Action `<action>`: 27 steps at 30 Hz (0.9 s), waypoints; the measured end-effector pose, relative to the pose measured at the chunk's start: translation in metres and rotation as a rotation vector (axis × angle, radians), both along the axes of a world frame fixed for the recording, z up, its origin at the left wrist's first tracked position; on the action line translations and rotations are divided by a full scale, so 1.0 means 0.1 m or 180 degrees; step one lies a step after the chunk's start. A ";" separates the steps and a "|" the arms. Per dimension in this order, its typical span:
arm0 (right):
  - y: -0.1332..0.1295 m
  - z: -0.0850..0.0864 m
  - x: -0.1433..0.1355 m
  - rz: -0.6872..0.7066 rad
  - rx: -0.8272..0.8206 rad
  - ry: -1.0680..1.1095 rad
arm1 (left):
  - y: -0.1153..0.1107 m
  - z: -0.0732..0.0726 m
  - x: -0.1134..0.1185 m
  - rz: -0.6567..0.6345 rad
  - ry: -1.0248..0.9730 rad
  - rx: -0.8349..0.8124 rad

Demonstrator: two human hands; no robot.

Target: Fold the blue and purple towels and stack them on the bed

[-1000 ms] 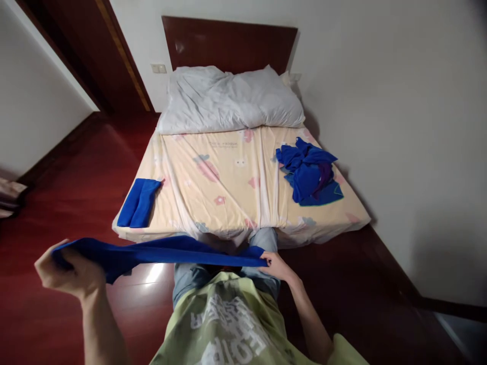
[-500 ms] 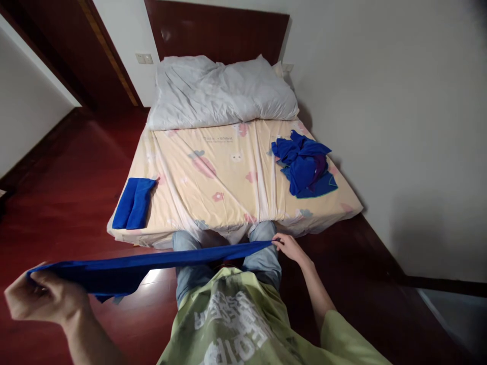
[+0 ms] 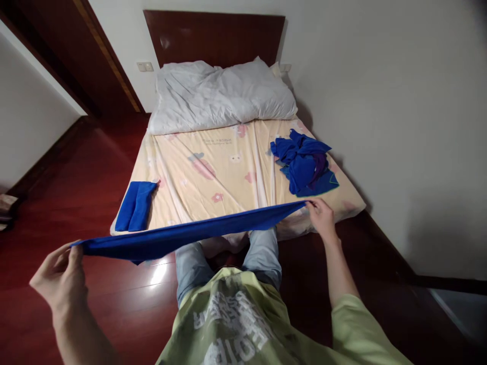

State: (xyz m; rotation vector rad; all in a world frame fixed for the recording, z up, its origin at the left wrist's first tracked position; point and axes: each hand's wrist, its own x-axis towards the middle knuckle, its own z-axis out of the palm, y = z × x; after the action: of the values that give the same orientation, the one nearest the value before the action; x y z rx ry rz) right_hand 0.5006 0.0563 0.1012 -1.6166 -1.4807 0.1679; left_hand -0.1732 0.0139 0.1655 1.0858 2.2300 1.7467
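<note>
Patterned sheeting covers the bed (image 3: 236, 190), which lies ahead of both hands; dark red flooring (image 3: 125, 309) shows beneath them. We find the blue cloth (image 3: 194, 233) drawn out lengthwise between the hands. Left hand (image 3: 63, 276) pinches one end between thumb and fingers; right hand (image 3: 321, 217) pinches the other at its fingertips. Ahead of the left hand rests a folded blue piece (image 3: 142, 205); beyond the right, a rumpled blue pile (image 3: 304, 165). We judge that even tension along the top edge serves best. We note the left end lower or nearer the body, we cannot tell which, and advise aligning both grips and letting the uneven lower edge hang free.
</note>
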 end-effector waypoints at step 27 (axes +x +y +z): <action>0.08 0.36 0.18 -0.0412 0.0254 -0.0052 | 0.52 0.03 0.36 -0.1274 -0.0655 -0.0387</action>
State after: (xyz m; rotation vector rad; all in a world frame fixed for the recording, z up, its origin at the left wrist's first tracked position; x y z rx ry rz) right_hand 0.5186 0.0647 0.1375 -1.6465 -1.3728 0.0224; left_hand -0.1369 0.0663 0.1686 1.1668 1.8186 1.4631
